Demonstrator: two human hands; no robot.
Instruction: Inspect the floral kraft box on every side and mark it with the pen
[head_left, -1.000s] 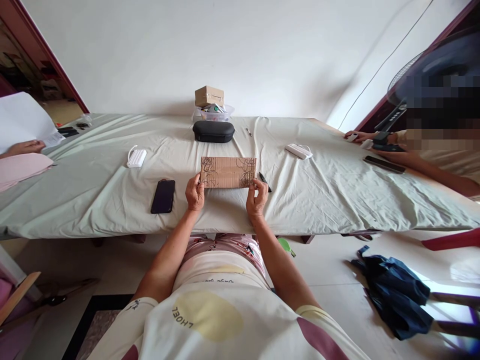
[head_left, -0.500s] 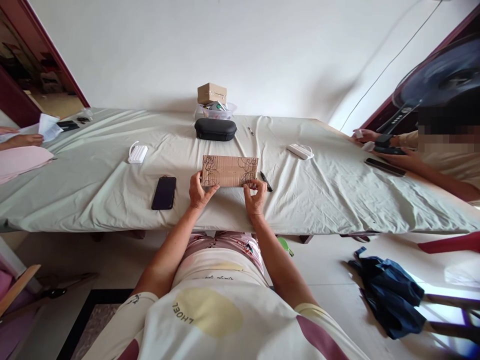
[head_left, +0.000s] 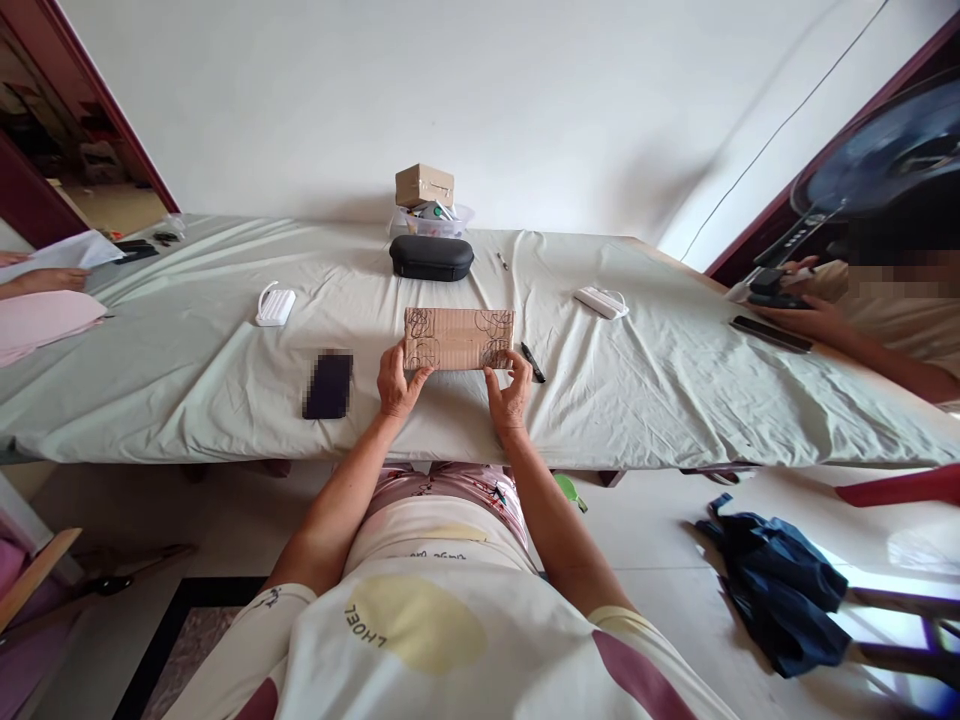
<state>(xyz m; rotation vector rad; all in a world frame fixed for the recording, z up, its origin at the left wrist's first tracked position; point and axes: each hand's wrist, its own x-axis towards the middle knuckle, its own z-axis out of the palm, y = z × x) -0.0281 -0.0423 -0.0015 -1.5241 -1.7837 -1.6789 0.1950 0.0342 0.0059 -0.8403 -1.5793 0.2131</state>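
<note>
A rectangular piece of brown cardboard (head_left: 459,340), with dark scribbled loops drawn at its corners, is held between my two hands over the table. My left hand (head_left: 399,384) grips its lower left corner, thumb along the near edge. At the lower right corner my right hand (head_left: 510,392) pinches it between thumb and fingers. Just right of that hand a black pen (head_left: 533,362) lies on the cloth. A dark phone (head_left: 328,385) lies to the left of my left hand.
A black zip case (head_left: 431,259) sits behind the cardboard, before a plastic tub (head_left: 466,217) and small box (head_left: 424,186). White power banks (head_left: 276,306) (head_left: 600,302) lie left and right. A co-worker's hands (head_left: 802,310) hold a device at right; another person's hand (head_left: 56,282) holds paper at left.
The cardboard and both my hands have shifted very slightly up in view. At the right, the other person's far hand has drawn in toward the device; the paper at left has tilted flatter.
</note>
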